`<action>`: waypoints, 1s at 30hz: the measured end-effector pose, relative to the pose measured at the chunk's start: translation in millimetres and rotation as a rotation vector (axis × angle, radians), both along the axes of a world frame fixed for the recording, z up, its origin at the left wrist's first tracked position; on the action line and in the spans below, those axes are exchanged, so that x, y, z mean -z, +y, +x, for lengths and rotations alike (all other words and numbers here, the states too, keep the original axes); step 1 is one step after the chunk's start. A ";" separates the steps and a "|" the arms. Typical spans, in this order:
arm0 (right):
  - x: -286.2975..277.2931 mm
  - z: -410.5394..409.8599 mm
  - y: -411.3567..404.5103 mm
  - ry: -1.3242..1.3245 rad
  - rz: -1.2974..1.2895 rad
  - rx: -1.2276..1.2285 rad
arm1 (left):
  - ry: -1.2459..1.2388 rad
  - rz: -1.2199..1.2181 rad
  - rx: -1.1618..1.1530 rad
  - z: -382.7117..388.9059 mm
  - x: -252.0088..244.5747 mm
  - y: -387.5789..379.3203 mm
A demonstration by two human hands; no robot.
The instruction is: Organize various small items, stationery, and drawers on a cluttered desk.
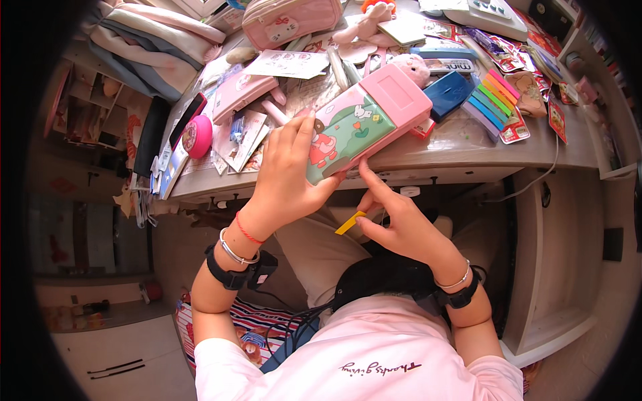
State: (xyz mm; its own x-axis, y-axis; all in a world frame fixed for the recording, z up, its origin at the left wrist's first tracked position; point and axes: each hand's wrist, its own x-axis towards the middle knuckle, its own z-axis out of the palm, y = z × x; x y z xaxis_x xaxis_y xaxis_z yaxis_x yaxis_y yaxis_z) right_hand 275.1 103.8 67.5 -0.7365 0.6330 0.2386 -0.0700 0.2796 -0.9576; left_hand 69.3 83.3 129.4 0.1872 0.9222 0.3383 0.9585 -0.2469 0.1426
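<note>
A pink pencil case [358, 120] with a green picture panel lies slanted over the front part of the cluttered desk. My left hand [291, 175] rests on its left end, fingers over the panel and thumb along the lower edge. Between the thumb and a finger of my right hand [396, 215] is a small yellow strip [349, 223], held just below the desk edge. The right index finger touches the case's near side. Colored sticky tabs [491, 103] in a fan lie to the right, beside a blue box [448, 96].
A pink box [244, 95], a round bright pink case [197, 136] and papers [241, 140] lie at the left. Behind stand a pink pouch [291, 22] and a plush toy [411, 70]. A white cable [544, 180] hangs over the front right of the desk [451, 155].
</note>
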 end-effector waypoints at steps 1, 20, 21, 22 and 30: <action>0.3 -0.5 -0.5 0.002 -0.005 0.002 | 0.006 0.009 0.005 0.5 0.8 -0.7; 29.4 11.9 -17.9 0.064 -0.304 0.100 | 0.071 0.311 0.041 -4.9 -19.4 -26.5; 30.0 9.7 -17.5 0.077 -0.250 0.113 | 0.058 0.281 0.034 -5.6 -21.4 -27.3; 30.1 8.0 -17.5 0.089 -0.196 0.125 | 0.045 0.251 0.028 -6.1 -22.8 -28.0; 29.1 0.0 -22.3 0.052 -0.229 0.092 | 0.000 0.241 0.029 -10.3 -23.3 -29.6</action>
